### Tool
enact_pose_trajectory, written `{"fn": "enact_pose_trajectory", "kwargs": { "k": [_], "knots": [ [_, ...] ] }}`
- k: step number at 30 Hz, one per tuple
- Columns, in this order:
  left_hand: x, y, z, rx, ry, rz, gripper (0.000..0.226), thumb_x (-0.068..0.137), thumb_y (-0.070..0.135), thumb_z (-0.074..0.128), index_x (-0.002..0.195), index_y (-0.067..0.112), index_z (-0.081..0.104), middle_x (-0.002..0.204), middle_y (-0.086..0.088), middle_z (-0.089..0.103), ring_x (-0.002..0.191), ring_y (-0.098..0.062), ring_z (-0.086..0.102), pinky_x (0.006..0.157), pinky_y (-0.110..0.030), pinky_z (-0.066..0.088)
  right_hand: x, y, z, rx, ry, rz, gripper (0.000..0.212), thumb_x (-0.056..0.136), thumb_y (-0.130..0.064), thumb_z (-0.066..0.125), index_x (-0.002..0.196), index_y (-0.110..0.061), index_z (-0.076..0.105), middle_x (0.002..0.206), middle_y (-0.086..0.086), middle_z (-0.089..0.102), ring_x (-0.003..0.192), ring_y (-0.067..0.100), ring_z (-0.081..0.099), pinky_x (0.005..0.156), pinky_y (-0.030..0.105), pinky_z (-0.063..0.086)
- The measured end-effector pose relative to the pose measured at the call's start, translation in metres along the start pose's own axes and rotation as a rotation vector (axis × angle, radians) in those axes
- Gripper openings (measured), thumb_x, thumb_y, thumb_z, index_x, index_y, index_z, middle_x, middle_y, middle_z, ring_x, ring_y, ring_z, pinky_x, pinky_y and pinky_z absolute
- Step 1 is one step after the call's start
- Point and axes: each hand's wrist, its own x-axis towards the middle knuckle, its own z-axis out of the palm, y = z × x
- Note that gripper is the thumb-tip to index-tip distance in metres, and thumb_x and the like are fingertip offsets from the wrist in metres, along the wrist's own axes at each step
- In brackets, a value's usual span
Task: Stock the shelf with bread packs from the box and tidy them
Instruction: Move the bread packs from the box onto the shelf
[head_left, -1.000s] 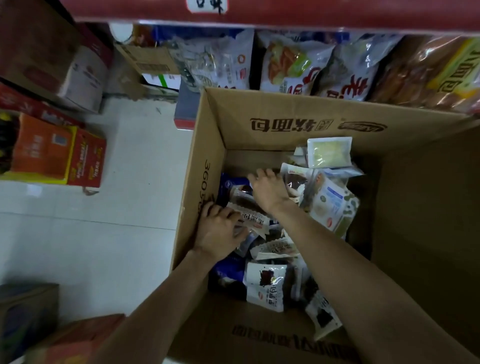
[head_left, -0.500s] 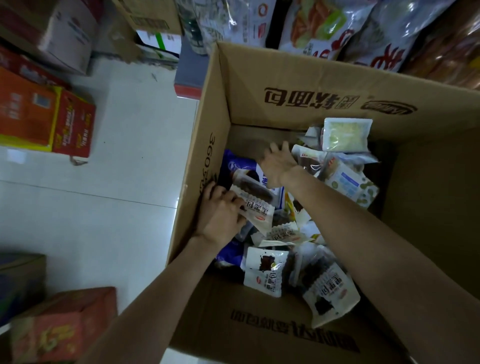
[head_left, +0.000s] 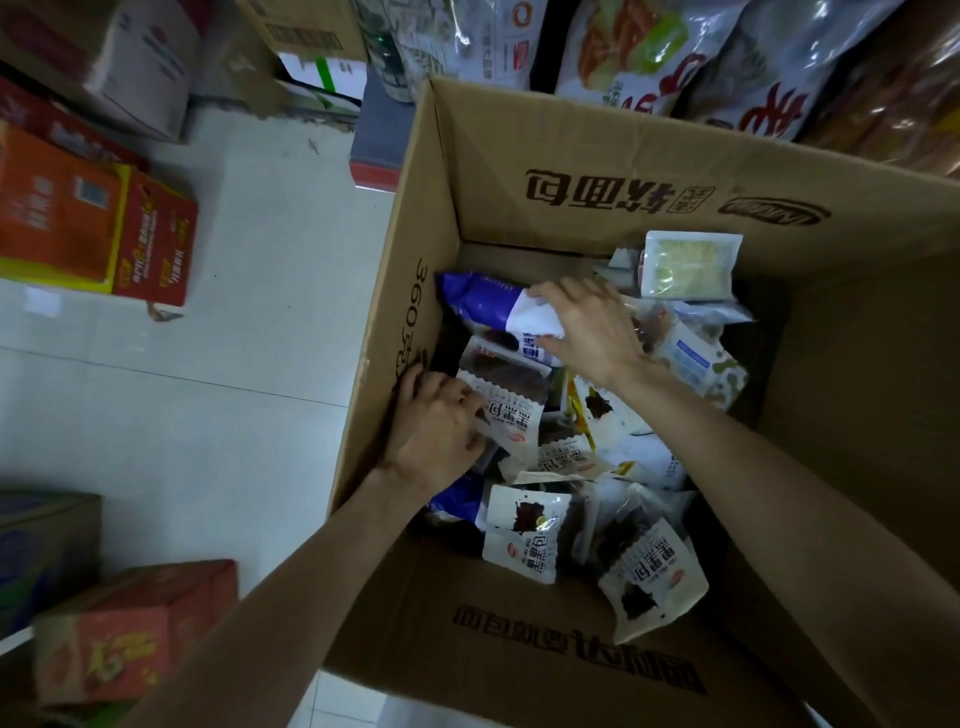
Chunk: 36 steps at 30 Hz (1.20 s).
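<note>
While both of your hands are inside the open cardboard box (head_left: 597, 156), note that your left hand (head_left: 441, 431) sits against the box's left wall with its fingers curled round a white bread pack with dark print (head_left: 511, 415), gripping it at its near-left edge. Your right hand (head_left: 592, 327) lies farther into the box, fingers and thumb pinching the white end of a blue-and-white pack (head_left: 488, 301) that points toward the left wall. The two hands are near each other but not touching, with the gripped white pack lying between them. Loose bread packs (head_left: 524, 535) fill the box floor below and to the right of both hands, and a pale green pack (head_left: 685, 265) stands against the far wall, just beyond your right hand. Large snack bags (head_left: 634, 52) line the shelf behind the box; red and orange cartons (head_left: 93, 228) rest on the tiled floor (head_left: 234, 364) to the left. Compared with half a second ago, your right hand has closed on the blue-and-white pack and raised it clear of the pile, where before it lay flatter among the packs. Your left hand keeps the same grip in the same place.
</note>
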Motion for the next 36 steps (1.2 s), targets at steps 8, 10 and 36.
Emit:
{"fn": "enact_pose_trajectory", "kwargs": {
  "k": [8, 10, 36],
  "knots": [
    [-0.013, -0.001, -0.125, -0.440, 0.765, 0.174, 0.069, 0.079, 0.034, 0.066, 0.139, 0.013, 0.040, 0.140, -0.009, 0.042, 0.128, -0.023, 0.036, 0.109, -0.031, 0.029, -0.063, -0.015, -0.148, 0.520, 0.284, 0.184, 0.054, 0.070, -0.021, 0.081, 0.117, -0.020, 0.055, 0.110, -0.010, 0.063, 0.099, 0.005, 0.057, 0.086, 0.021, 0.047],
    [-0.008, 0.006, -0.158, -0.385, 0.638, 0.240, 0.089, 0.074, 0.048, 0.071, 0.146, 0.014, 0.030, 0.148, -0.010, 0.033, 0.138, -0.025, 0.026, 0.115, -0.035, 0.021, -0.074, -0.020, -0.186, 0.606, 0.250, 0.159, 0.049, 0.070, -0.021, 0.081, 0.112, -0.023, 0.057, 0.102, -0.020, 0.061, 0.095, -0.005, 0.055, 0.086, 0.014, 0.044],
    [0.126, 0.000, -0.407, -1.167, 0.830, 0.036, 0.062, 0.088, 0.014, 0.064, 0.142, 0.006, 0.035, 0.134, -0.013, 0.054, 0.125, -0.027, 0.049, 0.097, -0.019, 0.035, 0.010, 0.022, -0.332, 0.021, 0.269, 0.431, 0.062, 0.096, -0.043, 0.041, 0.150, -0.024, 0.017, 0.149, 0.006, 0.034, 0.135, 0.031, 0.029, 0.111, 0.048, 0.022]
  ]
}}
